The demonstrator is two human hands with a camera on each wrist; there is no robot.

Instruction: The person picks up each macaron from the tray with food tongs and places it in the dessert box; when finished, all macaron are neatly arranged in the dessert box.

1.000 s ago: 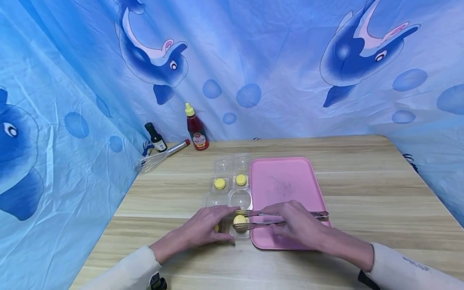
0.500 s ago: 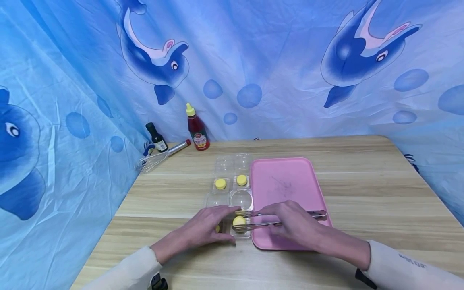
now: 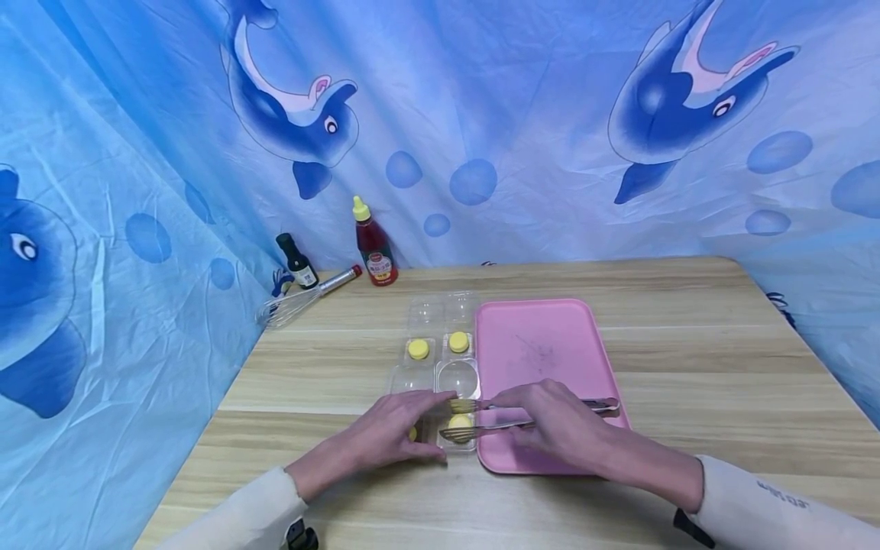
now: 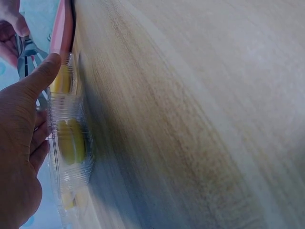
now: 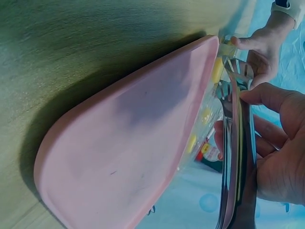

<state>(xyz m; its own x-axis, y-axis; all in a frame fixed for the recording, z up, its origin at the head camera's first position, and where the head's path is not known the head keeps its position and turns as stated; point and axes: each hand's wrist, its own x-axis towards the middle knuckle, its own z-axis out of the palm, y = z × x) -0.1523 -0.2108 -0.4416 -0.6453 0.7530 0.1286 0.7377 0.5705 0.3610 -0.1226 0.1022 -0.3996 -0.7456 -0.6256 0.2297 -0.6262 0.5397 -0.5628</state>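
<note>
A clear plastic macaron box lies left of the pink tray, with yellow macarons in its compartments. My left hand holds the box at the near end, thumb on the front side and fingers reaching over to the far side. My right hand grips metal tongs above the tray. Their slotted tips lie apart over the near right compartment, around a yellow macaron. Beside it, another macaron sits in its cup, partly hidden by my left hand in the head view.
Two more macarons sit in the far compartments. A whisk, a small dark bottle and a red sauce bottle stand or lie at the back left. A blue dolphin curtain hangs behind the wooden table.
The macaron between the tong tips has shifted slightly right and toward me in its compartment. The tongs moved a little left at first; my left hand stays almost in place.
</note>
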